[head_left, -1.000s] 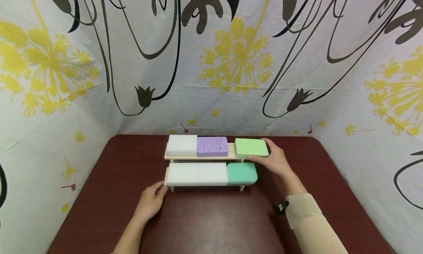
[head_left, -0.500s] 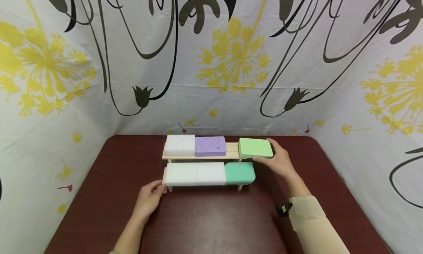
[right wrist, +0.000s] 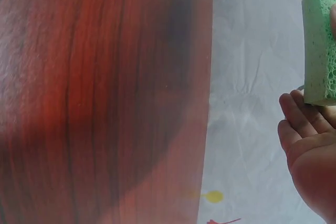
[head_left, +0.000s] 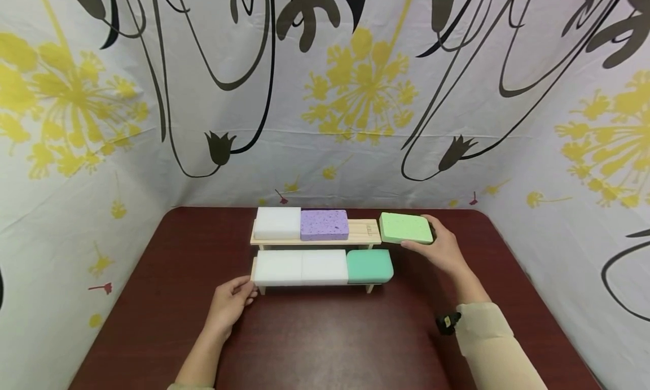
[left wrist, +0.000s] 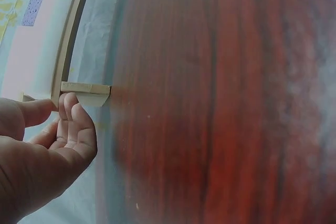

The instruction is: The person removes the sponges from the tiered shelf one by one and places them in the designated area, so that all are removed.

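In the head view my right hand (head_left: 447,257) grips a light green sponge (head_left: 405,228) by its right end, thumb in front. The sponge is just off the right end of the rear wooden shelf (head_left: 361,230); in the right wrist view its porous side (right wrist: 316,51) shows. On that shelf are a white sponge (head_left: 277,223) and a speckled purple sponge (head_left: 324,225). My left hand (head_left: 228,308) pinches the left end of the front wooden shelf (head_left: 253,270), thumb above and fingers beneath near a leg (left wrist: 86,88).
Two white sponges (head_left: 301,267) and a teal sponge (head_left: 369,266) sit in a row on the front shelf. The dark red-brown table (head_left: 325,345) spreads before the shelves. A patterned white cloth (head_left: 325,170) hangs behind and at both sides.
My right hand has carried the green sponge to the right, off the rear shelf, baring that shelf's right end. The left hand keeps its hold on the front shelf.
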Available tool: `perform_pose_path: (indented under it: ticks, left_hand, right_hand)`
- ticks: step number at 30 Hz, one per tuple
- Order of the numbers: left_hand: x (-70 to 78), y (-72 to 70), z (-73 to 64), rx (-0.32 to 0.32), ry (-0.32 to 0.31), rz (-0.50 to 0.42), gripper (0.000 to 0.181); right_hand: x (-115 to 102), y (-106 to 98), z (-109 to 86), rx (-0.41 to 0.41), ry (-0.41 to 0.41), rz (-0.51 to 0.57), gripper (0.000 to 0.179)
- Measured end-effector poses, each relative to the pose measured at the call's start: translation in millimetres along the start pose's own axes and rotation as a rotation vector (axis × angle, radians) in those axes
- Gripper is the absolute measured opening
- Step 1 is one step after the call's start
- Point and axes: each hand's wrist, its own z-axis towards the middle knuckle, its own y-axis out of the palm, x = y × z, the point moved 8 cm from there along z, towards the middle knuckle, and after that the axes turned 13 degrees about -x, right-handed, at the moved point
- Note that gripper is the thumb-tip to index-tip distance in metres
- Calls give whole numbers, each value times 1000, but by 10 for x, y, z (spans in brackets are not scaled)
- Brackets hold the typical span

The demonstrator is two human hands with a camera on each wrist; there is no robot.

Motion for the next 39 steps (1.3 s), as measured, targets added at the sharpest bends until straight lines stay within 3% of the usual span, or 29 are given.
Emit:
perform_pose_path:
  ticks: [17, 39]
  left_hand:
    - [10, -4, 7, 8, 15, -21, 34]
    - [11, -5, 24, 1, 13, -3, 34]
  right_hand:
    - [329, 9, 12, 4, 37, -44, 100]
    - [705, 325, 170, -140, 101, -50, 111]
